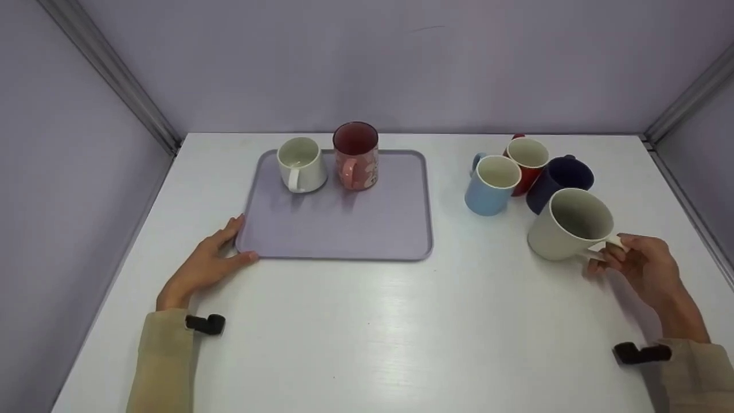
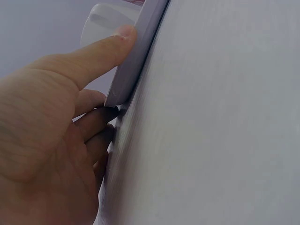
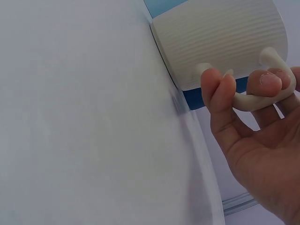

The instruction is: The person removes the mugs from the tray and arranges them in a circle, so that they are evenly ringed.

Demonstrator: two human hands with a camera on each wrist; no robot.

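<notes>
My left hand (image 1: 207, 265) holds the near left corner of a light purple tray (image 1: 338, 241), thumb on the front rim and fingers at the left side. In the left wrist view, the thumb (image 2: 110, 49) lies against the tray edge (image 2: 131, 61). On the tray stand a small white mug (image 1: 309, 172) and a pink patterned mug (image 1: 367, 172), toward its back. My right hand (image 1: 645, 267) grips the handle of a large off-white mug (image 1: 550, 238). The right wrist view shows fingers hooked through that handle (image 3: 258, 102) and ribs on the mug's side (image 3: 215, 44).
Behind and left of the large mug are a light blue mug (image 1: 484, 195), a red mug (image 1: 526, 178) and a dark blue mug (image 1: 545, 186), close together. They stand on a white table (image 1: 367, 332). Pale purple panels (image 1: 401, 63) enclose its back and sides.
</notes>
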